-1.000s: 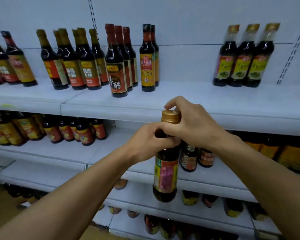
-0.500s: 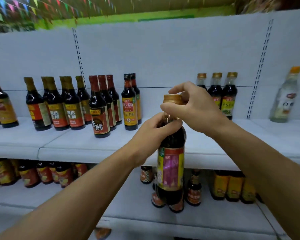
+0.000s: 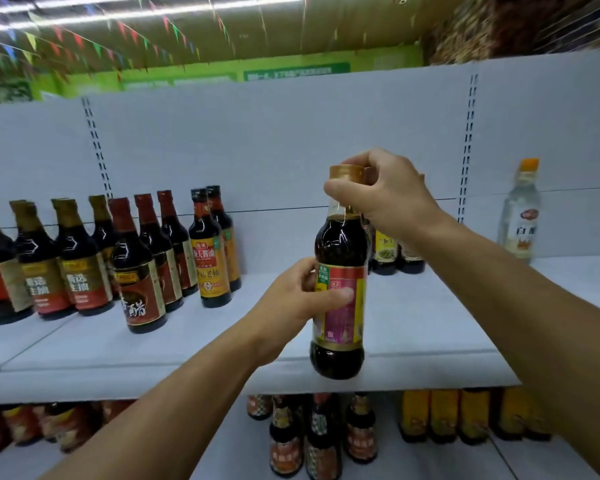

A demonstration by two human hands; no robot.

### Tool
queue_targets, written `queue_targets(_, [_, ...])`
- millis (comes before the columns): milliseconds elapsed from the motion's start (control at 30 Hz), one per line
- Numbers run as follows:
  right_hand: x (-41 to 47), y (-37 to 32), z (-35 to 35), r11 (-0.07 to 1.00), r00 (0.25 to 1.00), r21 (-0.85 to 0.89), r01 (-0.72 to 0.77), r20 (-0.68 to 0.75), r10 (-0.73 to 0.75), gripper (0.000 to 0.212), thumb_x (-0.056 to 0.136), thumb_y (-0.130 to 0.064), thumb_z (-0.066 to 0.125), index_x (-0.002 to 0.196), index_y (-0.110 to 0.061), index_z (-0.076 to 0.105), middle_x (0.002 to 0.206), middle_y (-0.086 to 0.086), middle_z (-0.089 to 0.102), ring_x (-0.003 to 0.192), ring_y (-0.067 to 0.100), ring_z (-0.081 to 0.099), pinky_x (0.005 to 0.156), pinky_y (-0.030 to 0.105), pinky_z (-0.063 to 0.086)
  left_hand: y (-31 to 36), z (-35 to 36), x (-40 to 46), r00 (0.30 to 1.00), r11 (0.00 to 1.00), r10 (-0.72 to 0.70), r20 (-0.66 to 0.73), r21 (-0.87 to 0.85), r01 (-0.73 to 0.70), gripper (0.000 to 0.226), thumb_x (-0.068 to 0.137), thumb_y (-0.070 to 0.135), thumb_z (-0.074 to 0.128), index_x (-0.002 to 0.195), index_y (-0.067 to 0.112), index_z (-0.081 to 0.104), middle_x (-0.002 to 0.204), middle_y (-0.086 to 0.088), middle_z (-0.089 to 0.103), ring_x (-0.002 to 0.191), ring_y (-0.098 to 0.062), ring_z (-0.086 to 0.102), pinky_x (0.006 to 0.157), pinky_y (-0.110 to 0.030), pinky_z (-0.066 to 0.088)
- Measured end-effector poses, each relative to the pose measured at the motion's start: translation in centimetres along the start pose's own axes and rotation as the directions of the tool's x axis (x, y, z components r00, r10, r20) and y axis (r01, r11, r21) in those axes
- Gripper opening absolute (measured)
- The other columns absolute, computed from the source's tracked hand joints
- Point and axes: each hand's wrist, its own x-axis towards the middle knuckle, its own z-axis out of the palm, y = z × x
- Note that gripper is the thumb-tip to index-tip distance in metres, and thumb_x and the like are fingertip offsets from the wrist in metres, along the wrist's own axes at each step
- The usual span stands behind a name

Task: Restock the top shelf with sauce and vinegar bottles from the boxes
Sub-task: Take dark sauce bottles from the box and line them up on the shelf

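Right grip (image 3: 381,192) pinching high, left grip (image 3: 302,299) clasping below

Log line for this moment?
right hand pinches cap | left hand grips label | dark bottle upright, not yet on top shelf

The left hand (image 3: 302,299) gripped the label of a dark glass sauce bottle with a gold cap (image 3: 340,282), and the right hand (image 3: 385,192) pinched its neck, in front of the white top shelf (image 3: 222,344).
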Motion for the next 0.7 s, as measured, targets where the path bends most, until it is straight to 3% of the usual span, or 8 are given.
queue_targets(133, [1.4, 1.5, -0.7, 1.0, 0.999, -0.006, -0.001, -0.034, 0.0, 0.043, 0.079, -0.044, 0.073, 0.113, -0.023, 0.06, 0.096, -0.007, 0.065, 0.086, 0.009, 0.065, 0.075, 0.027, 0.053, -1.1, 1.0, 2.1, 1.0, 0.996, -0.025, -0.003, 0.085, 0.025, 0.05, 0.078, 0.01, 0.078, 0.121, 0.023, 0.055, 0.109, -0.004, 0.069, 0.101, -0.018, 0.068, 0.091, -0.033, 0.055])
queue_targets(300, [3.4, 3.3, -0.9, 1.0, 0.996, -0.027, -0.014, -0.089, 0.012, 0.043, 0.079, -0.044, 0.073, 0.114, -0.024, 0.058, 0.093, -0.011, 0.061, 0.082, 0.005, 0.062, 0.067, 0.022, 0.048, -1.8, 2.7, 5.4, 0.996, 0.991, 0.027, -0.086, 0.136, -0.015, 0.059, 0.066, 0.023, 0.085, 0.115, 0.029, 0.052, 0.108, -0.004, 0.066, 0.096, -0.016, 0.068, 0.086, -0.032, 0.058])
queue_targets(433, [5.4, 4.3, -1.2, 0.997, 0.991, -0.065, -0.032, -0.131, 0.023, 0.045, 0.078, -0.047, 0.073, 0.111, -0.024, 0.054, 0.089, -0.013, 0.057, 0.081, 0.006, 0.061, 0.073, 0.029, 0.052, -2.8, 3.7, 8.0, 0.978, 0.965, 0.059, -0.201, 0.261, -0.004, 0.07, 0.055, 0.042, 0.086, 0.114, 0.039, 0.047, 0.117, 0.002, 0.056, 0.101, -0.015, 0.065, 0.088, -0.036, 0.058])
queue_targets(600, [7.4, 5.4, -1.0, 0.986, 0.991, -0.162, -0.026, -0.134, 0.004, 0.049, 0.077, -0.054, 0.072, 0.111, -0.025, 0.051, 0.091, -0.013, 0.058, 0.084, 0.008, 0.06, 0.066, 0.026, 0.046, -3.5, 4.7, 10.4, 0.94, 0.961, 0.074, -0.333, 0.274, 0.021, 0.061, 0.067, 0.025, 0.086, 0.115, 0.029, 0.049, 0.112, 0.004, 0.06, 0.098, -0.015, 0.065, 0.085, -0.034, 0.058])
queue_targets(700, [8.3, 6.4, -0.7, 0.989, 0.997, -0.147, -0.001, -0.081, -0.011, 0.055, 0.076, -0.058, 0.071, 0.113, -0.024, 0.049, 0.093, -0.012, 0.057, 0.089, 0.014, 0.062, 0.082, 0.04, 0.053, -3.8, 4.8, 11.6, 0.934, 0.977, 0.027, -0.356, 0.208, 0.05, 0.059, 0.069, 0.016, 0.086, 0.116, 0.027, 0.052, 0.107, 0.006, 0.066, 0.097, -0.014, 0.065, 0.085, -0.033, 0.058])
